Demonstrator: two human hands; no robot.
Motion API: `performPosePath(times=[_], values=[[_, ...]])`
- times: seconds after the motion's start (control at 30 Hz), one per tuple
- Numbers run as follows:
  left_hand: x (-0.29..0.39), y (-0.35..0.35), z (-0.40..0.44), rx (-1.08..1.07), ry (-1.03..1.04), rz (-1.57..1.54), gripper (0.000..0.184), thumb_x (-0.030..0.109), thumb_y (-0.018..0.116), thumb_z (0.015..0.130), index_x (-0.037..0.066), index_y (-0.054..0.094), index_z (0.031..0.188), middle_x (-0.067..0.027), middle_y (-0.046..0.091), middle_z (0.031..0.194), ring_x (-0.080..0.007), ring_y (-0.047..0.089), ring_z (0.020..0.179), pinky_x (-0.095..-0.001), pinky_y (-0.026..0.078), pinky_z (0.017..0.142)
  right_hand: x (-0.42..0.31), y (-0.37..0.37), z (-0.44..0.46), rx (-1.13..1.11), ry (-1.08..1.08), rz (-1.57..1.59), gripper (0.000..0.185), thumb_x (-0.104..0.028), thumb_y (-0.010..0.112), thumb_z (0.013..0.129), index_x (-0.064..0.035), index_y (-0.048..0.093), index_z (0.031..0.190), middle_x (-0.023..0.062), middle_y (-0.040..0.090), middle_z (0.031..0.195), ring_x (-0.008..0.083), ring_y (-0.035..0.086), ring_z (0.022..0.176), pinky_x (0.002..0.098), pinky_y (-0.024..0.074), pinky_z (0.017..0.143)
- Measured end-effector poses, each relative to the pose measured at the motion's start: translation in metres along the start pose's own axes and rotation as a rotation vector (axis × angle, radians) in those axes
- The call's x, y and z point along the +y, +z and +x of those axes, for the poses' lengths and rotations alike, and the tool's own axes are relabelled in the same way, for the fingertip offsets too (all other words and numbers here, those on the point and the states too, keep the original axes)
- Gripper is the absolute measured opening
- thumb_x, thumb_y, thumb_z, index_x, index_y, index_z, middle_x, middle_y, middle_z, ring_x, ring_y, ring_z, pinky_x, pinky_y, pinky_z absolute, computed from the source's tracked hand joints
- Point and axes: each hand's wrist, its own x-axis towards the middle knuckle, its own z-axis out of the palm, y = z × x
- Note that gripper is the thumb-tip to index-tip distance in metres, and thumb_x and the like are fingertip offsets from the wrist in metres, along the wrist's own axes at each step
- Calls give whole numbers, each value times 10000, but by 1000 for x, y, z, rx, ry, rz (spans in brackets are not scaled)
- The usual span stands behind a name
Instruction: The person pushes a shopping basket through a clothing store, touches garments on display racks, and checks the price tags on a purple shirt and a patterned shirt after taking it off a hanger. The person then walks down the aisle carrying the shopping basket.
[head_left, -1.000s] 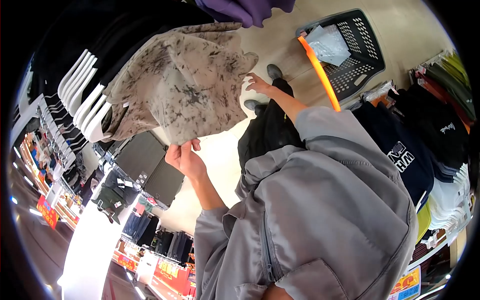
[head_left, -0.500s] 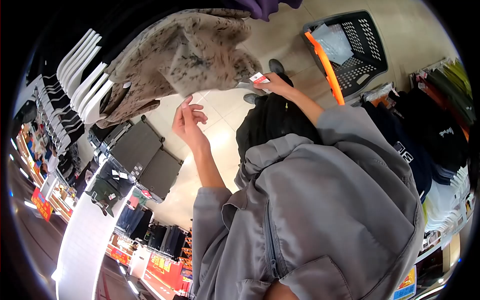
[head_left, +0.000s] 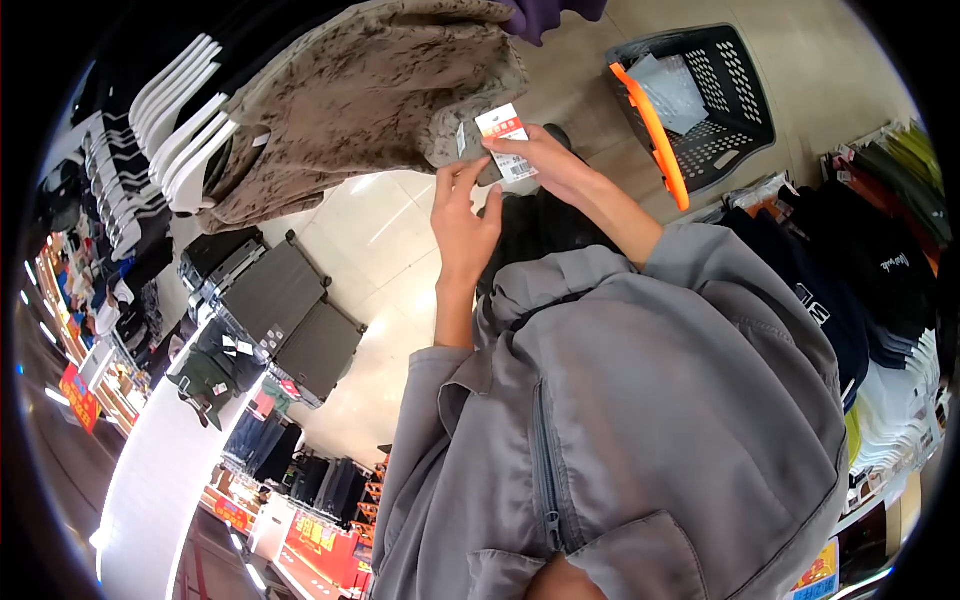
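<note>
A brown mottled garment (head_left: 350, 100) hangs from a white hanger (head_left: 190, 175) at the upper left. A red and white price tag (head_left: 508, 140) is at its right edge, pinched between the thumb and fingers of my right hand (head_left: 550, 163). Just left of the tag, my left hand (head_left: 465, 218) is raised with its fingers apart, the fingertips close to the garment's lower edge. Whether those fingertips touch the cloth or the tag is hard to tell. A small white label (head_left: 461, 139) shows beside the tag.
A dark basket (head_left: 735, 95) with an orange handle (head_left: 655, 135) holds a clear plastic package (head_left: 672, 92) at the upper right. Grey suitcases (head_left: 275, 300) stand at the left, near a white counter (head_left: 150, 470). Folded and hanging clothes (head_left: 850, 250) line the right side.
My right hand has gone from empty to holding the price tag, now turned upright. My left hand has let go of the garment's hem and moved right, up beside the tag.
</note>
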Motion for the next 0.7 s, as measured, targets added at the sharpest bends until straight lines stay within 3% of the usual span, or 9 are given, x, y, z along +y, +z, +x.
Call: performPosePath(times=[0.13,0.23,0.53,0.7], values=[[5,1,-11,100,128,80,360,8,629,765,75,600,1118,-127,570,1041,-310,578,946,-365,470,788,-18,12,-22,23,5,59,357,-280,684,831,-26,587,1061,25,626,934,92,599,846,254,457,721],[3,-2,-17,160,170,34,363,-19,638,754,48,608,1110,-129,586,1012,-275,583,867,-326,480,718,-11,13,-23,-9,13,89,422,-290,656,854,-19,487,1131,34,599,953,94,596,848,254,464,730],[5,-19,-24,177,326,-10,294,35,697,740,46,672,1032,-132,610,977,-280,588,883,-335,470,781,-18,38,-58,65,-116,51,402,-321,648,853,-14,536,1086,38,595,924,87,584,855,237,450,736],[15,-25,-12,130,471,-24,269,81,703,746,50,676,1012,-118,605,946,-274,581,848,-338,469,726,-22,30,-72,53,-189,49,428,-380,601,872,-18,556,1096,44,607,951,96,588,846,250,455,739]])
